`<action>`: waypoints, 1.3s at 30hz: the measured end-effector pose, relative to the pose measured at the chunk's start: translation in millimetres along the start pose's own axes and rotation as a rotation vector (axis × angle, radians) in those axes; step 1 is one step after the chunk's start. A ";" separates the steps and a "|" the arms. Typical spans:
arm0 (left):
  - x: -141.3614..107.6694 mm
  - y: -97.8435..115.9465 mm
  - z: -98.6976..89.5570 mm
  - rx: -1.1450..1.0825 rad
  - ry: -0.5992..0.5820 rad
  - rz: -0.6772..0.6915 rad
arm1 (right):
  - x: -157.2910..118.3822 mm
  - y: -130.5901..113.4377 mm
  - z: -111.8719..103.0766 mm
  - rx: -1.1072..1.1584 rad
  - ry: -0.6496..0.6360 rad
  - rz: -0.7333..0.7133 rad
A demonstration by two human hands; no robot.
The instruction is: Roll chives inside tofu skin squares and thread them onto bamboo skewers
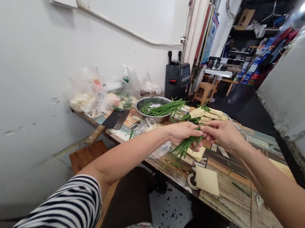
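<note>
My left hand [182, 132] is closed around a small bunch of chives [183, 147], whose ends hang down over the table. Against it, my right hand [221, 132] pinches the upper part of the same bunch, fingertips touching the left hand's. A pale yellow square sheet [207, 180], like tofu skin, lies flat near the front edge. More such sheets [198, 153] are partly hidden beneath the hands. Behind them is a plate heaped with pale yellow pieces [214, 115] and greens. A steel bowl [139, 108] holds long chives [162, 109] that stick out over its rim.
A cleaver [116, 118] lies at the table's left end, its wooden handle overhanging the edge. Clear plastic bags [97, 94] of food crowd the wall side. Beyond the table [243, 200] stand a black speaker [177, 81] and a brown stool [204, 92]. Skewers lie at right.
</note>
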State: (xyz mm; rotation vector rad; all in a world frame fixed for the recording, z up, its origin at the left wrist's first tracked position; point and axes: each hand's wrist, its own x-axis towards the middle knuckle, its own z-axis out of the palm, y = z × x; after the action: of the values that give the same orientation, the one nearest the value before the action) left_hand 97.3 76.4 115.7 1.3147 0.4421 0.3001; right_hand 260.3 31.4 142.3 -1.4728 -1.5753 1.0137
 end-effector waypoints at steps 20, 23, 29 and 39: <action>3.8 -46.7 32.0 -0.454 0.351 -0.120 | -43.5 11.0 -1.9 -0.922 0.254 -0.598; 9.4 -45.2 45.6 -0.583 0.478 -0.131 | -64.1 24.5 21.1 -1.163 0.280 -0.836; 7.6 -46.9 66.8 -0.642 0.567 -0.110 | -91.4 47.6 51.3 -1.477 0.303 -1.060; 19.0 -63.9 60.8 -0.193 0.557 0.087 | -127.9 76.0 65.8 -0.967 0.362 -0.652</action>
State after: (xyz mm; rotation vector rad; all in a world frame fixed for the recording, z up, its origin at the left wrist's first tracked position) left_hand 140.6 17.8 62.4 1.0514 0.8027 0.7712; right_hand 240.4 -98.0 45.8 -1.3961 -2.1456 -0.4475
